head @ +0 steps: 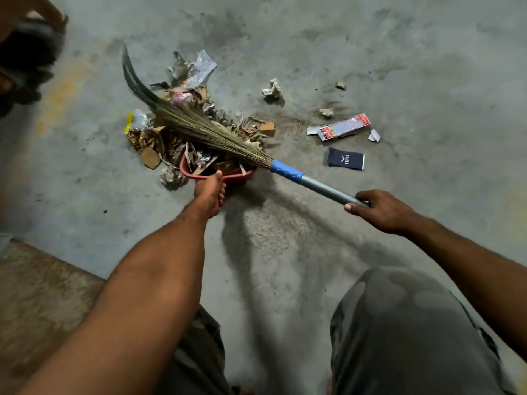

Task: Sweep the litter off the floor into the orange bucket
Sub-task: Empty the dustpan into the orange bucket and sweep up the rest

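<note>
Some litter (205, 163) lies in the tilted orange bucket (247, 175), gripped at its rim by the left hand (209, 195); the right hand (382, 209) clasps the broom (242, 149) handle. Most lies unswept beyond both hands.

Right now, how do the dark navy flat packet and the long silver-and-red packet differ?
The dark navy flat packet is dull; the long silver-and-red packet is shiny. The navy packet is short and nearly square, the silver-and-red one long and narrow. The navy packet lies nearer the person than the silver-and-red one. Both lie flat on the grey floor, outside the orange bucket.
</note>
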